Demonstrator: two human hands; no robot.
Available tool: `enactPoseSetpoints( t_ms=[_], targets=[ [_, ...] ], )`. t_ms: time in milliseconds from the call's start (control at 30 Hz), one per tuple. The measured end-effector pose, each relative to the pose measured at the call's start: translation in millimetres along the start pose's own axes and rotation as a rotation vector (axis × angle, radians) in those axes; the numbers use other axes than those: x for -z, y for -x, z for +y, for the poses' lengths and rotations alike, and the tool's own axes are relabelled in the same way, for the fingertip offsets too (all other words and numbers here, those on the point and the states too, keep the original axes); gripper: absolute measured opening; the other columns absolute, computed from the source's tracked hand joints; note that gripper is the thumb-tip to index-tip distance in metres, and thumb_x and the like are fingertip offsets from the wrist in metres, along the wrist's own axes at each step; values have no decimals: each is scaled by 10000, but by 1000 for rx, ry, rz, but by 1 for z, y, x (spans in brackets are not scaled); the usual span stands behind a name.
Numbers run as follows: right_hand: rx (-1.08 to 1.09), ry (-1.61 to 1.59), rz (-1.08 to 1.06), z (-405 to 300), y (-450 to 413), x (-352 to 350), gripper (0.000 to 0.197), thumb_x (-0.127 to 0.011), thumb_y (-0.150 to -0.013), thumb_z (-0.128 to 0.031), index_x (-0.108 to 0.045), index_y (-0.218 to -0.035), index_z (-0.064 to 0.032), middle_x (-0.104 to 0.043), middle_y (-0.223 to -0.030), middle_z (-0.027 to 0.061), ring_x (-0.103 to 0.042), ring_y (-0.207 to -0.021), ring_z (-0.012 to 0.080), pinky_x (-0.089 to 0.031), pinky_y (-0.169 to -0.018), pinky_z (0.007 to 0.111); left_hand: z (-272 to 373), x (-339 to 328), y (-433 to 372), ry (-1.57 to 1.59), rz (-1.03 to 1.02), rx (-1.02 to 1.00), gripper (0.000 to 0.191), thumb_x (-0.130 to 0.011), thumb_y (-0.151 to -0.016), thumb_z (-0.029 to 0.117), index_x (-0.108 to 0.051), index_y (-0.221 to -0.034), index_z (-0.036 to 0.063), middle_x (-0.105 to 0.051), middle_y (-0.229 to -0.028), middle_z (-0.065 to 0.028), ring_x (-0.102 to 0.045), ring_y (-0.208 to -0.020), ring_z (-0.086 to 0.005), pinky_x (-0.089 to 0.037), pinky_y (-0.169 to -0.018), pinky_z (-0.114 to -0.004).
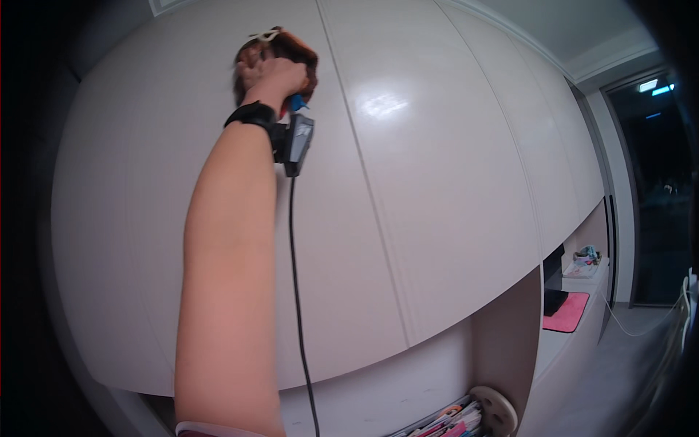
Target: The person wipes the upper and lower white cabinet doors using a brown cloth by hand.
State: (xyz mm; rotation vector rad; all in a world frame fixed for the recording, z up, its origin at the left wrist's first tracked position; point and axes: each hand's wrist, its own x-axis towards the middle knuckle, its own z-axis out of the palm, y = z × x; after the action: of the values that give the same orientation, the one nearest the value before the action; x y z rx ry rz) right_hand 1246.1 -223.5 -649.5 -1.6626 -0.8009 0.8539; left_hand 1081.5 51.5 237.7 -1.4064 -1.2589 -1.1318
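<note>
My left hand (273, 74) is raised high against a pale, glossy cabinet door (306, 246), left of its vertical seam. It grips a bunched reddish-brown cloth (303, 52), which lies on the door and carries a whitish loop (265, 36) at its top. Some of the fingers are blurred. A black strap (251, 113) circles the wrist and bears a grey and black device (300, 143), from which a black cable (296, 262) hangs down. A small blue piece (298, 102) shows between the cloth and the device. My right hand is out of view.
Below the doors, an open niche holds upright books or magazines (450, 423) beside a round beige object (494, 409). Farther right, a pink mat (569, 314) lies on a lower counter near a box of small items (587, 257). A dark glass door (661, 191) stands at far right.
</note>
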Motion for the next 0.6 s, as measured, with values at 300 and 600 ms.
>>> enactPoseSetpoints(
  t_ms=[300, 600],
  targets=[
    [-80, 25, 50, 17, 22, 60, 242, -565, -893, -176, -608, -1062, -8, -652, -774, 85, -613, -613, 147, -497, -598, 298, 101, -21, 37, 67, 123, -282, 596, -414, -879, 422, -346, -1414, 168, -174, -1528, -63, -136, -1399, -316, -83, -1120, -485],
    [67, -15, 143, -84, 75, 67, 240, -589, -856, -130, -611, -1036, 27, -640, -761, 98, -597, -611, 149, -495, -573, 277, 71, -40, 210, 72, 249, -755, 562, -467, -877, 431, -448, -1327, 94, -385, -1415, -116, -228, -1362, -315, -164, -1097, -461]
  ],
)
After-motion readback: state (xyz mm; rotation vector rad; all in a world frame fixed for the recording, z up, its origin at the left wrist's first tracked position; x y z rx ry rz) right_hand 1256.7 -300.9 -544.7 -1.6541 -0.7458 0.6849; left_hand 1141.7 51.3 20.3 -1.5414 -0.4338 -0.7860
